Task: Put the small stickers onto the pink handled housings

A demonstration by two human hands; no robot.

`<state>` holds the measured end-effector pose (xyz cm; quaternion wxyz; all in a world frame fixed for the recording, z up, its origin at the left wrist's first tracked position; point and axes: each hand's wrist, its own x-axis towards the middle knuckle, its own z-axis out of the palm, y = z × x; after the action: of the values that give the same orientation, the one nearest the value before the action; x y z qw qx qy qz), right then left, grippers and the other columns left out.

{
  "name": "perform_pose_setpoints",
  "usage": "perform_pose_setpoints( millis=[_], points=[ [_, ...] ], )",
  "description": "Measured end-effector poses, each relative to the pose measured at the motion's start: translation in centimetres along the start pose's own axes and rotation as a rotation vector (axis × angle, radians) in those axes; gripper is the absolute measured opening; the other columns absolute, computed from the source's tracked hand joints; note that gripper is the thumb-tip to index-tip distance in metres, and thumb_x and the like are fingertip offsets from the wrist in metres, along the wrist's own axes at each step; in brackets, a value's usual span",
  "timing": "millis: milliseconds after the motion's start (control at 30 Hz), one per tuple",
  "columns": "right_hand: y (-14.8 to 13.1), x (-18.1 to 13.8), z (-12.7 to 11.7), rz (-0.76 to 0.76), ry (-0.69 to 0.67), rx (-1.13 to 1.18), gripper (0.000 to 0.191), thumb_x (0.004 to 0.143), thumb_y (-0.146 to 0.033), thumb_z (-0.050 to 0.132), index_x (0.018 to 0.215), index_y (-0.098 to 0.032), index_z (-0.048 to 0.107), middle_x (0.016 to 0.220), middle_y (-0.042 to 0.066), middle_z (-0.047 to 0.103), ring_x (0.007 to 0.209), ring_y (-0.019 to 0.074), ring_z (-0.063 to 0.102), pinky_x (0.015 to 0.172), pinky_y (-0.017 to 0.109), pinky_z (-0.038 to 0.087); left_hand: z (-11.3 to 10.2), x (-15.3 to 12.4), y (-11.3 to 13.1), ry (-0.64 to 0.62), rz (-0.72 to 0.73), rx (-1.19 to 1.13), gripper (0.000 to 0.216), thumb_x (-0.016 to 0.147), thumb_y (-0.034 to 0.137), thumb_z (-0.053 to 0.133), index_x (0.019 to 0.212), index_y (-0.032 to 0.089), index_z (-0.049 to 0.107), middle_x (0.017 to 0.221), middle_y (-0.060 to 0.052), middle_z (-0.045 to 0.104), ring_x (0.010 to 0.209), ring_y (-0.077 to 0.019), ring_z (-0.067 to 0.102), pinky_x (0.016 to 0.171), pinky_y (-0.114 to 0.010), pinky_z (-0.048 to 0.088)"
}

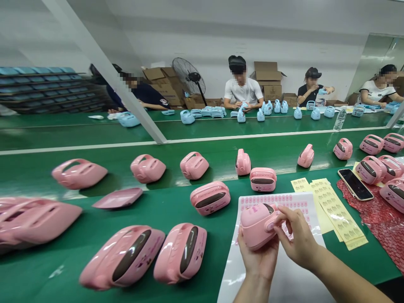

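Observation:
My left hand (259,256) cups a pink plastic case (256,225) from below, holding it over a white sticker sheet (293,204) with rows of small pink stickers. My right hand (295,237) presses its thumb and fingertips against the case's right side, pinched there. Whether a sticker lies under the fingertips is hidden. Both hands are closed on the case.
Several pink cases (210,197) lie across the green belt (164,210). Yellow sticker sheets (334,212) and a phone (355,184) lie to the right on a red cloth (378,219). Across a second belt, several people sit among blue cases (267,108), boxes and a fan (189,78).

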<state>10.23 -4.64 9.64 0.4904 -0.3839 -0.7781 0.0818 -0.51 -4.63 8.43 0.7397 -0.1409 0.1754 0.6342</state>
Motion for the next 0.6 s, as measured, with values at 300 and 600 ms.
perform_pose_setpoints(
  millis=[300,600],
  points=[
    [2.3,0.7,-3.3,0.249,-0.156,0.213,0.049,0.081,-0.015,0.045,0.127,-0.025,0.030,0.098,0.005,0.054,0.069,0.0137,0.055,0.073,0.034,0.048,-2.5,1.3,2.6,-0.106,0.490,0.566,0.068,0.048,0.028,0.081,0.111,0.023,0.058,0.095,-0.004,0.067,0.085,-0.0238,0.063,0.073,-0.032,0.051],
    [1.7,3.7,-4.9,0.387,-0.632,0.424,0.055,0.073,-0.002,0.051,0.122,-0.024,0.040,0.108,0.005,0.050,0.081,0.0117,0.056,0.077,0.031,0.049,-4.4,1.1,4.4,-0.480,0.541,1.246,0.074,0.030,-0.005,0.076,0.098,0.024,0.067,0.110,-0.012,0.064,0.112,-0.0366,0.051,0.098,-0.053,0.031]
  ],
)
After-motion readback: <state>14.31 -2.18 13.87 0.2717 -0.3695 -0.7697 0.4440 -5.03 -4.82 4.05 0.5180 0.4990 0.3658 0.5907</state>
